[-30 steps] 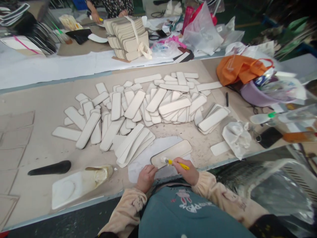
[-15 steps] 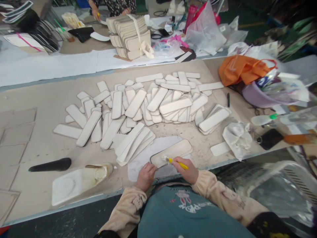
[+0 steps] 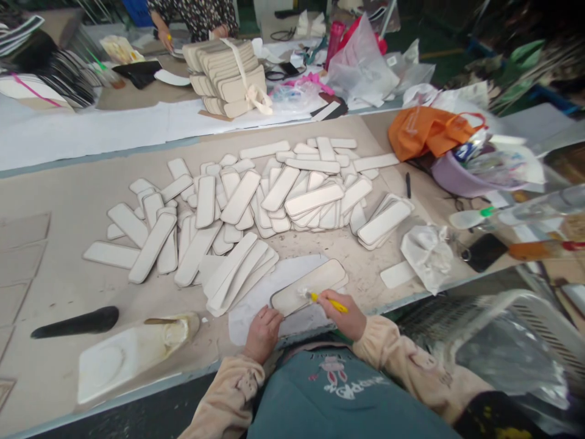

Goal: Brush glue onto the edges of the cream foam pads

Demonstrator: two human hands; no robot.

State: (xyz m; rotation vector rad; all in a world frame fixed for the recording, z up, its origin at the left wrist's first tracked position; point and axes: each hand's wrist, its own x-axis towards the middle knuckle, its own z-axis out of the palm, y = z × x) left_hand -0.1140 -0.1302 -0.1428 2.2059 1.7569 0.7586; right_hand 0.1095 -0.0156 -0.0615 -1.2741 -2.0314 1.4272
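A long cream panel (image 3: 315, 281) with rounded corners and a dark edge lies slanted on a white sheet (image 3: 242, 318) at the table's near edge, over another similar piece. My left hand (image 3: 264, 332) has its fingers curled at the panel's left end, holding it there. In my right hand (image 3: 343, 314) is a small brush (image 3: 336, 303) with a yellow handle, gripped near its head. Its whitish bristles touch the middle of the panel. A fanned stack of cream panels (image 3: 242, 274) lies just beyond my left hand.
A large heap of similar panels (image 3: 274, 189) spreads across the table. At left are a cut-open white bottle (image 3: 107, 369) with a stick in it and a black tapered tool (image 3: 77, 322). A purple basin (image 3: 457, 178) stands right. Across, a person's hand (image 3: 164, 38) works near a tied bundle (image 3: 223, 73).
The whole view has shifted, so the table's things sit further left. The brush has slid slightly along the panel, away from my left hand, which stays at the panel's end.
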